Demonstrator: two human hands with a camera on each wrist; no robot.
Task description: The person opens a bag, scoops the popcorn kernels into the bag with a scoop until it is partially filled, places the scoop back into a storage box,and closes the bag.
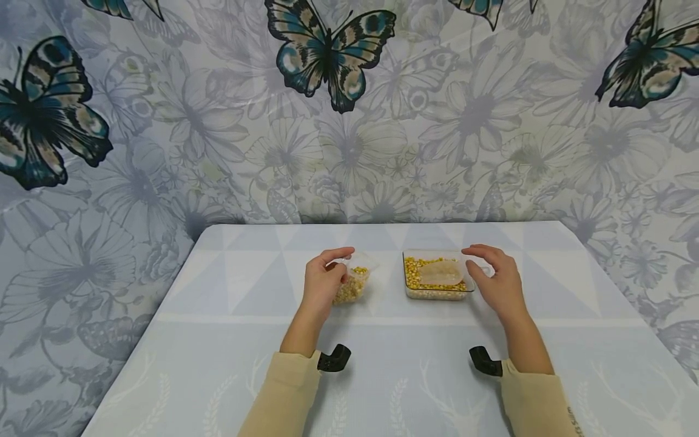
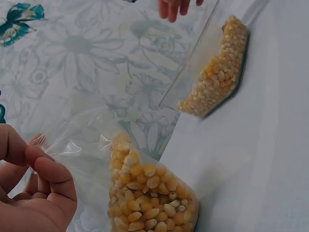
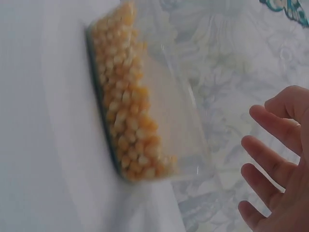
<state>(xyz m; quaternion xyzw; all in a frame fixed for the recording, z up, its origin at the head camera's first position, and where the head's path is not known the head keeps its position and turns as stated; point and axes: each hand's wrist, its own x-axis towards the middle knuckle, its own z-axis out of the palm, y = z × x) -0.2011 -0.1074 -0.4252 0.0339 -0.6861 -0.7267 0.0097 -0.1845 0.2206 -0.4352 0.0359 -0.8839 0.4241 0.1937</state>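
My left hand [image 1: 322, 280] pinches the gathered top of a clear plastic bag [image 1: 352, 284] of yellow corn kernels. In the left wrist view the bag [image 2: 149, 198] bulges with kernels at its lower part, and its upper film is bunched between thumb and fingers [image 2: 53, 174]. To the right, a clear rectangular glass container [image 1: 437, 295] holds more corn kernels [image 3: 128, 106], with a translucent scoop [image 1: 441, 272] lying on them. Beside the container's right end hovers my right hand [image 1: 498, 282], fingers spread and loosely bent, holding nothing.
Bag and container stand on a table [image 1: 382, 364] with a pale patterned cover. Behind it hangs a grey floral backdrop [image 1: 355, 158] with butterflies. A black wrist mount [image 1: 334, 358] juts from the left sleeve, and another [image 1: 485, 361] from the right.
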